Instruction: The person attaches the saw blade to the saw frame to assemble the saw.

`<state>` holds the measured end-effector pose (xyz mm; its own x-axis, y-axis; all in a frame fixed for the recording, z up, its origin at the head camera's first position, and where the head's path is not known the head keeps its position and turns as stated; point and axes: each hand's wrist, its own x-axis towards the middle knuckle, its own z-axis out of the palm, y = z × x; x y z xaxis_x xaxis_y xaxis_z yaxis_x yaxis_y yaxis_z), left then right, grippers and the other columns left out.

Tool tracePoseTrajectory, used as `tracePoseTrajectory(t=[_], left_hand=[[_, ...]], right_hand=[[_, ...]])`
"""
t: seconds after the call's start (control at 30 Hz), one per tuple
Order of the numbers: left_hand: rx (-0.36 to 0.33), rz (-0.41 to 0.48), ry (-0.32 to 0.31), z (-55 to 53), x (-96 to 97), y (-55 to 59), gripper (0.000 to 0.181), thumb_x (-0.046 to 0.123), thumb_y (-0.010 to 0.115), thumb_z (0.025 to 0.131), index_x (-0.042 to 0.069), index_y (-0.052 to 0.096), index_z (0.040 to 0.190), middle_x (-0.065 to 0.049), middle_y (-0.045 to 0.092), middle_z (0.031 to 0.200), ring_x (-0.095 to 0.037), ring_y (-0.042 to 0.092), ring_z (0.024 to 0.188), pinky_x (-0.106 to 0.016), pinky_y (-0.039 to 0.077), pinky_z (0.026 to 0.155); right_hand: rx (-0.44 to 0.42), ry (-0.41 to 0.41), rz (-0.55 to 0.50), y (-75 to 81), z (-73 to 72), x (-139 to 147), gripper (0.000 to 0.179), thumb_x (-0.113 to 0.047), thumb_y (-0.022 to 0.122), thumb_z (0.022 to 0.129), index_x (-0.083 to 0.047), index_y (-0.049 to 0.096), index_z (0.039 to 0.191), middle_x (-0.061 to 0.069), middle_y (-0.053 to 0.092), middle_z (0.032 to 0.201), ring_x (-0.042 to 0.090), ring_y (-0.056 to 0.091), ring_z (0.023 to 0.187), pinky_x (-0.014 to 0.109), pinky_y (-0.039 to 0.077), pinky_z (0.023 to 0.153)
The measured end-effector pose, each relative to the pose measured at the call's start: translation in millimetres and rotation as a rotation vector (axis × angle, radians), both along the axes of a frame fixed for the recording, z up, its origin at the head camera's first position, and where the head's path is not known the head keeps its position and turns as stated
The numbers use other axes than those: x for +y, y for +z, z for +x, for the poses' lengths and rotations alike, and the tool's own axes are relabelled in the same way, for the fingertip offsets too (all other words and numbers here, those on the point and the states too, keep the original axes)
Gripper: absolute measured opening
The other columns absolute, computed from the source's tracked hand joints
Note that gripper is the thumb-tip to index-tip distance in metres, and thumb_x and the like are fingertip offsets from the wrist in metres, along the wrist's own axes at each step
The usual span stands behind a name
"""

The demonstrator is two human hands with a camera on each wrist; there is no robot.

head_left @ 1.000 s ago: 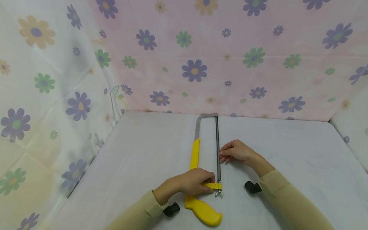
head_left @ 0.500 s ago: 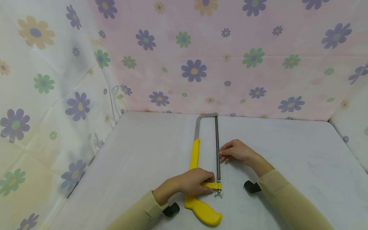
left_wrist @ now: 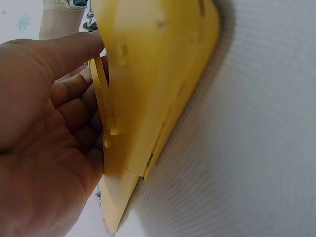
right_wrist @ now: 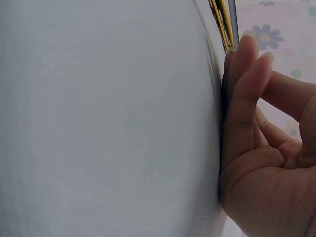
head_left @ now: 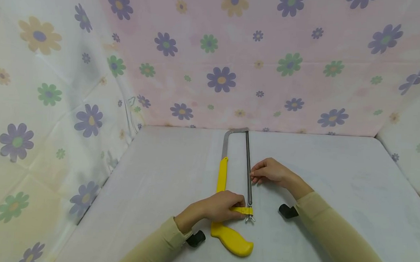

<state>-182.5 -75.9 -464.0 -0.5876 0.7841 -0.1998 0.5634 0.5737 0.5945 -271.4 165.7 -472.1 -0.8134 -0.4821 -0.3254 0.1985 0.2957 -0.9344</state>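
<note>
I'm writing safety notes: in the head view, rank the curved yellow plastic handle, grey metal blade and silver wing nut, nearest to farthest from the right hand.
1. Grey metal blade: just left of the right hand.
2. Silver wing nut: below the blade's near end.
3. Curved yellow plastic handle: lowest of the three.

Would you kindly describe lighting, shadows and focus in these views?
Head: soft, even light, faint shadow beside the right sleeve; left wrist: close-up hacksaw slightly blurred, a shadow along its edge; right wrist: dim, the right hand in shade.
</note>
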Motion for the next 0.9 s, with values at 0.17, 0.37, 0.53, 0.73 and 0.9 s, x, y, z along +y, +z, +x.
tracePoseTrajectory(t=[0.17,0.37,0.53,0.73,0.9], left_hand=[[-0.014,0.008,-0.002,-0.3,-0.2,-1.0,0.015,0.028,0.068,0.100,0.015,0.063,0.106,0.011,0.054,0.081,-0.003,0.046,0.071,-0.018,0.037,0.066],[-0.017,0.014,-0.002,-0.2,-0.2,0.2,0.014,0.027,0.068,0.100,0.015,0.064,0.106,0.011,0.054,0.082,-0.003,0.046,0.072,-0.017,0.037,0.066],[-0.015,0.017,-0.008,0.0,0.7,2.2,0.014,0.026,0.068,0.100,0.014,0.064,0.106,0.011,0.053,0.080,-0.003,0.045,0.071,-0.017,0.036,0.065],[-0.015,0.016,-0.003,1.0,0.8,2.1,0.014,0.026,0.069,0.100,0.015,0.064,0.106,0.011,0.054,0.081,-0.003,0.045,0.071,-0.017,0.037,0.066],[-0.018,0.020,0.004,1.2,0.7,1.1,0.014,0.027,0.069,0.100,0.015,0.064,0.106,0.011,0.053,0.080,-0.003,0.045,0.071,-0.017,0.037,0.066]], right_hand=[[0.012,0.021,-0.004,-2.0,-1.1,0.1,0.021,-0.003,0.062,0.100,0.015,0.065,0.111,0.010,0.074,0.089,0.015,0.071,0.078,0.025,0.056,0.068],[0.017,0.018,-0.003,-1.6,-1.1,0.7,0.022,-0.004,0.062,0.099,0.014,0.066,0.111,0.011,0.074,0.089,0.015,0.071,0.078,0.025,0.056,0.068],[0.012,0.013,-0.005,-1.7,-1.3,2.0,0.022,-0.004,0.062,0.099,0.015,0.065,0.111,0.011,0.074,0.089,0.015,0.071,0.079,0.025,0.056,0.068],[0.009,0.013,-0.015,-2.5,-0.3,2.3,0.022,-0.003,0.062,0.099,0.015,0.066,0.111,0.011,0.074,0.088,0.015,0.070,0.077,0.026,0.056,0.069],[0.004,0.019,-0.023,-2.7,0.0,2.4,0.021,-0.003,0.062,0.099,0.015,0.065,0.110,0.011,0.073,0.088,0.014,0.069,0.075,0.026,0.056,0.069]])
